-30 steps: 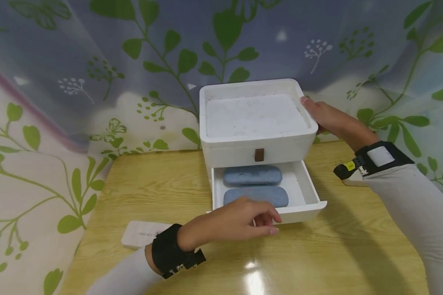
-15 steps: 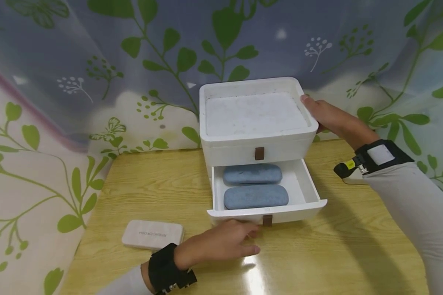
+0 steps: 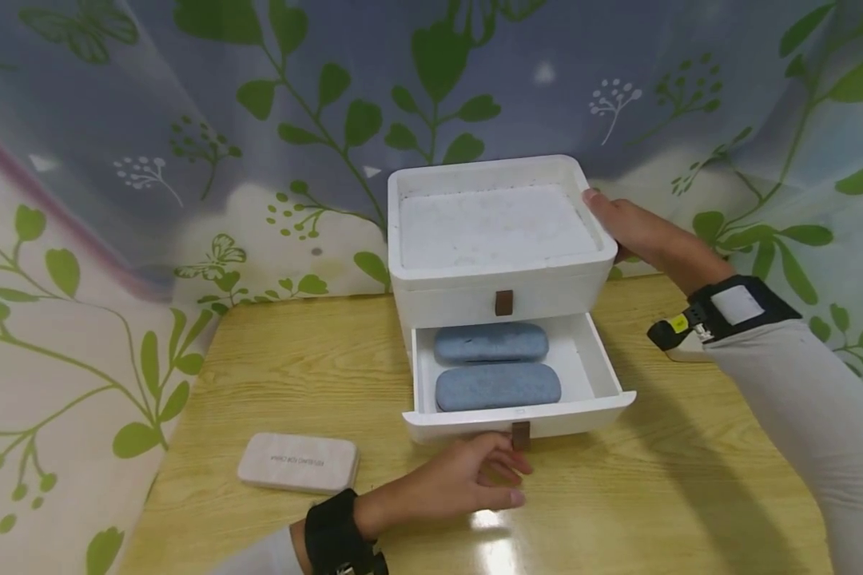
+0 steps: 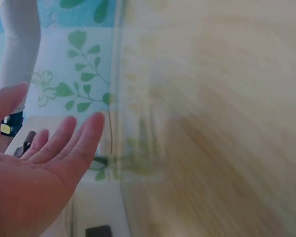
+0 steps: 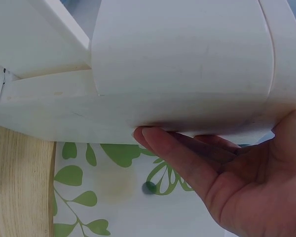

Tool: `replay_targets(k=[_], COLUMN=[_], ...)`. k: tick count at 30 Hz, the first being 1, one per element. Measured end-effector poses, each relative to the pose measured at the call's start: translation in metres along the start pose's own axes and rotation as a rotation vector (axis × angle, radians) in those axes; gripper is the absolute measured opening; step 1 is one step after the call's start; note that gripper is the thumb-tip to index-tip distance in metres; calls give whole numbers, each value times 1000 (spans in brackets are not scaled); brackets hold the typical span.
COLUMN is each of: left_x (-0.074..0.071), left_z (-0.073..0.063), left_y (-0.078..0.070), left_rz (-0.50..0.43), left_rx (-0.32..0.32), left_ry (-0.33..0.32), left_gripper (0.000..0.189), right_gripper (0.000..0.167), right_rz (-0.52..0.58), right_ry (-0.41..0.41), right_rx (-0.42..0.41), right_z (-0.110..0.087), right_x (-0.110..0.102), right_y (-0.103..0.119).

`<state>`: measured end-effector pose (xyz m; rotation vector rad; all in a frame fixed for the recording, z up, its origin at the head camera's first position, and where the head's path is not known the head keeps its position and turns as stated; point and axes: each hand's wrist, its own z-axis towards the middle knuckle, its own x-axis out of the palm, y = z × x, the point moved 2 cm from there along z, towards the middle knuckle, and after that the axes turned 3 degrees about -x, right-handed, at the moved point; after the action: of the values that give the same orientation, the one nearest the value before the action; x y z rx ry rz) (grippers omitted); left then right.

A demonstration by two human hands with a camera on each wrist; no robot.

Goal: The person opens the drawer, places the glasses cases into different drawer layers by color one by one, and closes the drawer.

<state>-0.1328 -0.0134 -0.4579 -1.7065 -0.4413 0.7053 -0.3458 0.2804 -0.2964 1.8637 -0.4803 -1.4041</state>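
In the head view most of your right hand's fingers are hidden past the right side of the white drawer box (image 3: 503,228); the right wrist view shows your right hand (image 3: 629,225) gripping that side, fingers bent against it. Your left hand (image 3: 456,481) is relaxed, its fingers loosely parted beside the lower brown tab (image 3: 521,435); you can't tell whether they touch it. Your right wristband (image 3: 748,307) partly covers a pale object (image 3: 693,349). You have two drawers, two tabs, two blue cases (image 3: 499,387) in the pulled-out lower drawer (image 3: 582,418), and one pale case (image 3: 299,461) at near left. The drawer box, round-cornered with a speckled top tray, stands at the table's (image 3: 295,351) far side.
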Motion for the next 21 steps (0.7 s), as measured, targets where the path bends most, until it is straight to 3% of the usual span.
replay_targets(k=[6, 9, 15, 21], left_x=[7, 9, 13, 16], left_z=[6, 11, 22, 27], left_y=[0, -2, -7, -8], left_rz=[-257, -339, -329, -297], left_rx=[-12, -35, -52, -69], left_ry=[45, 49, -4, -60], left_gripper=[28, 33, 59, 57], right_gripper=[90, 89, 88, 87], right_rz=[-6, -11, -14, -4], right_ry=[4, -3, -11, -13], right_rx=[15, 6, -5, -5], right_z=[1, 0, 0, 0], right_x=[1, 1, 1, 1], right_y=[0, 0, -1, 0])
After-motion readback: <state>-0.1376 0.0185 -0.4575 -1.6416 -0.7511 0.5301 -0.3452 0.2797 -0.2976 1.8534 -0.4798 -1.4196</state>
